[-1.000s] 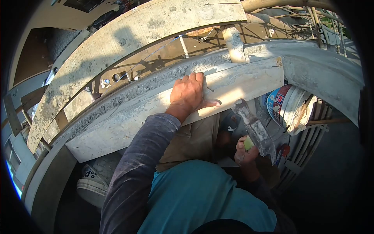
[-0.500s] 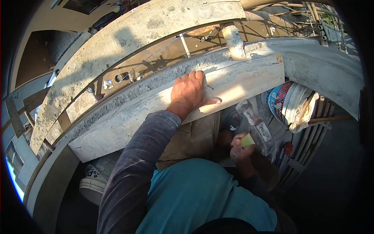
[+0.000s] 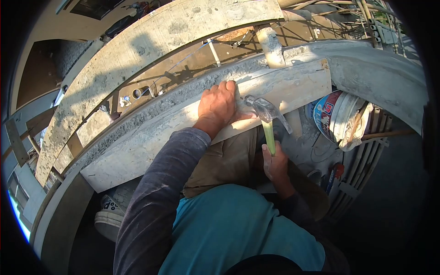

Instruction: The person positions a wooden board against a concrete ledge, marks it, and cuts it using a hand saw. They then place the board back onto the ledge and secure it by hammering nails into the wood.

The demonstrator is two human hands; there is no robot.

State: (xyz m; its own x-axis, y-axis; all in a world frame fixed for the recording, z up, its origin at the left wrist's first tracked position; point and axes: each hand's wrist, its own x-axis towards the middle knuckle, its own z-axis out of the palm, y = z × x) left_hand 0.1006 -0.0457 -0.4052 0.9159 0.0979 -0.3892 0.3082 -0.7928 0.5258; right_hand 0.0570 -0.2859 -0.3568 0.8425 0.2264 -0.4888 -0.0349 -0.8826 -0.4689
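Note:
My left hand (image 3: 219, 106) presses flat on a cement-stained wooden board (image 3: 151, 142) that runs along a rough concrete edge (image 3: 183, 94). Its fingers sit beside a nail that the hammer head hides. My right hand (image 3: 275, 164) grips the green handle of a claw hammer (image 3: 265, 112). The steel head of the hammer rests on the board just right of my left fingers.
A paint bucket (image 3: 337, 117) smeared with cement stands at the right on metal bars. A cement-caked post (image 3: 269, 46) rises behind the board. A curved concrete beam (image 3: 137, 46) arcs across the top. My shoe (image 3: 110, 215) shows at lower left.
My right hand has swung the hammer from beside my lap up and left, so its head now lies on the board by the nail. My left hand has stayed put.

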